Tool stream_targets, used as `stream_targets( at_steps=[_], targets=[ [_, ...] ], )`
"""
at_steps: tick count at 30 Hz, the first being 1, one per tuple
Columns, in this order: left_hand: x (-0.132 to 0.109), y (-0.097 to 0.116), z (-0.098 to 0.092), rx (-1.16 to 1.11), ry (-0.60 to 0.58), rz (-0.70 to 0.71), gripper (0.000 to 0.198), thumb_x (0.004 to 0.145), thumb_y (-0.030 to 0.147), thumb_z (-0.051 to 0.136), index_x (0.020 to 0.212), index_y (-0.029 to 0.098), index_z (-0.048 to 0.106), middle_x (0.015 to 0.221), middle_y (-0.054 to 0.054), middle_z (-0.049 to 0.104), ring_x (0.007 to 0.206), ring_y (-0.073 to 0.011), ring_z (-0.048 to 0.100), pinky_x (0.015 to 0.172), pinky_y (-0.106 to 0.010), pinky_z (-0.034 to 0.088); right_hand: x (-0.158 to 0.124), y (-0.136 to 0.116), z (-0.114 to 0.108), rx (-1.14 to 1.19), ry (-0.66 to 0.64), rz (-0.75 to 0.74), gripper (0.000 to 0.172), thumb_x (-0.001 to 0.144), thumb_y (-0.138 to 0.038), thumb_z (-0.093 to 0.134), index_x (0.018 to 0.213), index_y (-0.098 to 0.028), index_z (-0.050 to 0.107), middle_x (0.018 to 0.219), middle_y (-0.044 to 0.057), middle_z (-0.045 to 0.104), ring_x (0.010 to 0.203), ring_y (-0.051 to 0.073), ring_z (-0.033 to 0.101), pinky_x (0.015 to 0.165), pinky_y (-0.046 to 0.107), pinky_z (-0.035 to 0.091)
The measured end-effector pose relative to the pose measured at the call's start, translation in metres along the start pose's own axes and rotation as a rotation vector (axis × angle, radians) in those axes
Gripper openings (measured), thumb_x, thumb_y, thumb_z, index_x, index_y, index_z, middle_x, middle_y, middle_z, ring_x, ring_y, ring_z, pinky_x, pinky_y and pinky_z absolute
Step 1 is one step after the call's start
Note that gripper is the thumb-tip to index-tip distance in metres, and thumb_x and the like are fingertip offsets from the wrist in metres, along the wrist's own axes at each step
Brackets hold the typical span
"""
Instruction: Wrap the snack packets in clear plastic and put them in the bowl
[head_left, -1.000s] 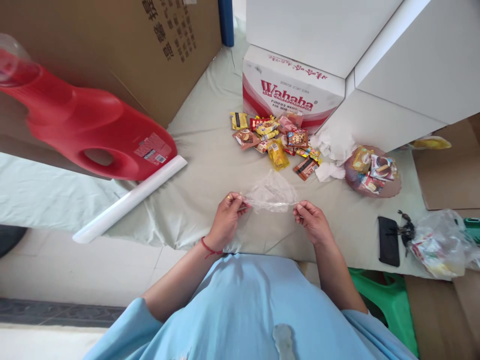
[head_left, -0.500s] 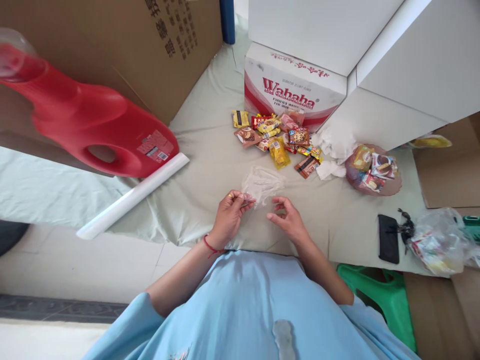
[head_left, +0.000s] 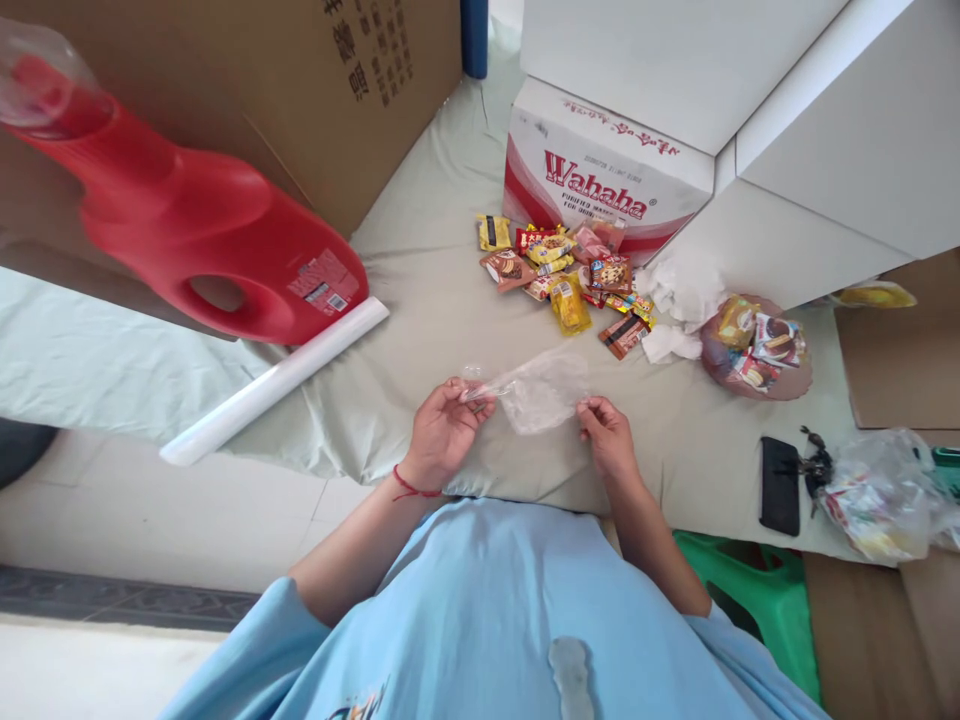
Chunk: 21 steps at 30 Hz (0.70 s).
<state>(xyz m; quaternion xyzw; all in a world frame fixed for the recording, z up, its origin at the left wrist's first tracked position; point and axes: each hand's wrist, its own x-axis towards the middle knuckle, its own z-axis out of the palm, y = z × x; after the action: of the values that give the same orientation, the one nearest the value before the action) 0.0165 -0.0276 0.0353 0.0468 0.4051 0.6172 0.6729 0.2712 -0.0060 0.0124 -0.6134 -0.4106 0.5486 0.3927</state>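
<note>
1. Currently, in the head view, the left hand (head_left: 448, 425) is gripping one gathered end of a clear plastic film (head_left: 546, 393), fingers closed on it.
2. The right hand (head_left: 604, 438) is pinching the film's opposite edge between closed fingers.
3. The film is spanning both hands over the desk (head_left: 420, 335).
4. Wrapped snacks (head_left: 570, 308) are lying beyond it, near a Wahaha box (head_left: 600, 170).

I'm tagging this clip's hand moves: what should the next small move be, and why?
Probably the left hand should spread the bunched end of the clear plastic. It looks gathered narrow there and opens wider toward the right hand, which pinches its other side and could hold it steady.
</note>
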Motion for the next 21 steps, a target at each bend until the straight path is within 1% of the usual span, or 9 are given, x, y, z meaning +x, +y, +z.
stream_targets(
  at_steps=[3, 5, 7, 9, 10, 12, 15, 18, 21],
  targets=[
    [-0.001, 0.007, -0.006, 0.077, -0.037, 0.028, 0.021, 0.074, 0.029, 0.065, 0.065, 0.021, 0.048, 0.076, -0.001, 0.057, 0.069, -0.0147, 0.06, 0.069, -0.032, 0.054, 0.009, 0.002, -0.027, -0.027, 0.109, 0.024, 0.034, 0.075, -0.052, 0.075, 0.089, -0.023, 0.063, 0.075, -0.003, 0.055, 0.058, 0.011, 0.042, 0.05, 0.024, 0.035],
    [-0.004, 0.008, -0.007, 0.134, -0.053, 0.057, 0.021, 0.073, 0.03, 0.066, 0.064, 0.021, 0.049, 0.078, -0.002, 0.058, 0.071, -0.0153, 0.058, 0.071, -0.032, 0.054, 0.015, -0.003, -0.045, -0.084, 0.194, -0.011, 0.038, 0.073, -0.052, 0.077, 0.094, -0.024, 0.063, 0.079, -0.002, 0.059, 0.06, 0.011, 0.044, 0.051, 0.024, 0.039],
    [-0.009, 0.007, -0.005, 0.183, -0.071, 0.091, 0.019, 0.071, 0.03, 0.068, 0.063, 0.021, 0.053, 0.081, -0.003, 0.06, 0.074, -0.0163, 0.058, 0.072, -0.032, 0.053, 0.02, -0.013, -0.059, -0.119, 0.296, -0.07, 0.043, 0.072, -0.055, 0.079, 0.097, -0.024, 0.062, 0.082, -0.001, 0.062, 0.061, 0.012, 0.047, 0.051, 0.024, 0.041],
    [-0.016, 0.005, -0.002, 0.242, -0.107, 0.144, 0.017, 0.069, 0.028, 0.07, 0.061, 0.021, 0.056, 0.082, -0.004, 0.062, 0.079, -0.0179, 0.06, 0.075, -0.033, 0.053, 0.022, -0.03, -0.063, -0.075, 0.299, -0.07, 0.049, 0.076, -0.067, 0.075, 0.094, -0.024, 0.063, 0.079, 0.001, 0.064, 0.058, 0.012, 0.048, 0.047, 0.023, 0.038],
    [-0.02, 0.004, 0.0, 0.282, -0.133, 0.183, 0.016, 0.069, 0.026, 0.069, 0.059, 0.02, 0.057, 0.082, -0.004, 0.062, 0.08, -0.0187, 0.061, 0.076, -0.034, 0.053, 0.022, -0.039, -0.061, -0.03, 0.231, -0.029, 0.055, 0.079, -0.076, 0.069, 0.093, -0.023, 0.064, 0.078, 0.003, 0.065, 0.057, 0.013, 0.051, 0.045, 0.024, 0.037],
    [-0.026, 0.005, 0.003, 0.409, -0.209, 0.275, 0.016, 0.07, 0.024, 0.067, 0.058, 0.021, 0.057, 0.083, -0.005, 0.063, 0.081, -0.0202, 0.062, 0.081, -0.037, 0.052, 0.022, -0.056, -0.051, 0.053, 0.015, 0.097, 0.072, 0.081, -0.09, 0.054, 0.097, -0.022, 0.069, 0.082, 0.009, 0.072, 0.063, 0.018, 0.063, 0.046, 0.026, 0.043],
    [-0.034, 0.008, 0.003, 0.738, -0.376, 0.396, 0.017, 0.079, 0.024, 0.062, 0.062, 0.022, 0.059, 0.09, -0.007, 0.069, 0.083, -0.0224, 0.064, 0.084, -0.039, 0.05, 0.023, -0.072, -0.031, 0.091, -0.246, 0.259, 0.08, 0.081, -0.093, 0.051, 0.113, -0.023, 0.072, 0.098, 0.015, 0.078, 0.087, 0.029, 0.075, 0.058, 0.034, 0.057],
    [-0.038, 0.009, -0.006, 1.114, -0.555, 0.464, 0.015, 0.081, 0.026, 0.063, 0.066, 0.024, 0.062, 0.097, -0.009, 0.072, 0.085, -0.0235, 0.064, 0.084, -0.039, 0.048, 0.024, -0.072, -0.02, 0.053, -0.376, 0.305, 0.067, 0.078, -0.077, 0.073, 0.119, -0.024, 0.072, 0.098, 0.013, 0.079, 0.092, 0.03, 0.076, 0.065, 0.038, 0.06],
    [-0.04, 0.003, -0.021, 1.385, -0.68, 0.448, 0.013, 0.08, 0.025, 0.064, 0.068, 0.024, 0.062, 0.1, -0.009, 0.074, 0.087, -0.0247, 0.065, 0.091, -0.041, 0.047, 0.022, -0.063, -0.018, -0.052, -0.461, 0.255, 0.057, 0.07, -0.051, 0.09, 0.117, -0.024, 0.073, 0.095, 0.007, 0.078, 0.089, 0.025, 0.074, 0.07, 0.035, 0.058]
  ],
)
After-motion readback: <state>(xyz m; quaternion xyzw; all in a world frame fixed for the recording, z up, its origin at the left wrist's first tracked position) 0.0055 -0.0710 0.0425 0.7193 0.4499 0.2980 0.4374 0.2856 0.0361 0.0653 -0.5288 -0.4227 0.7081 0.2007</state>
